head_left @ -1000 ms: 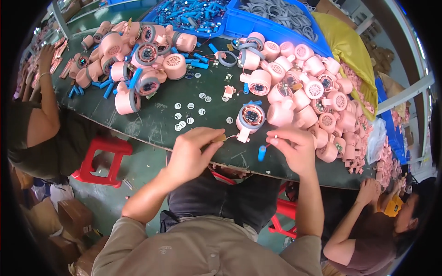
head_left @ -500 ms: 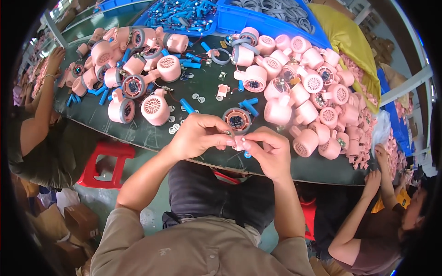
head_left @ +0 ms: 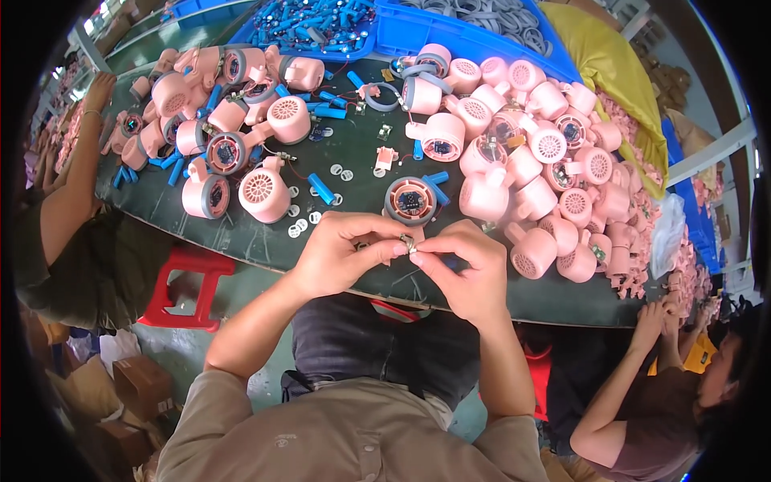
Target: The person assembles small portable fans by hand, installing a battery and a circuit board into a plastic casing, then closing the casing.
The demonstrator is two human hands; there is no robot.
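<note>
My left hand and my right hand meet near the table's front edge, thumbs and forefingers pinched together. Between the fingertips is a small silvery part, too small to name exactly. Just beyond them a pink fan housing with a grey ring and a dark round circuit board lies face up, its handle pointing toward me and partly hidden by my fingers. A blue cylindrical battery touches the far side of this housing. Another blue battery on a wire lies beyond my left hand.
Piles of pink fan housings flank my hands, at left and right. White round stickers dot the green table. Blue bins of batteries and grey rings stand behind. Co-workers' arms reach in at left and right.
The fan housing has shifted slightly away from me and left. My fingertips have risen a little, and the silvery part now shows between them. The right co-worker's hands have come together.
</note>
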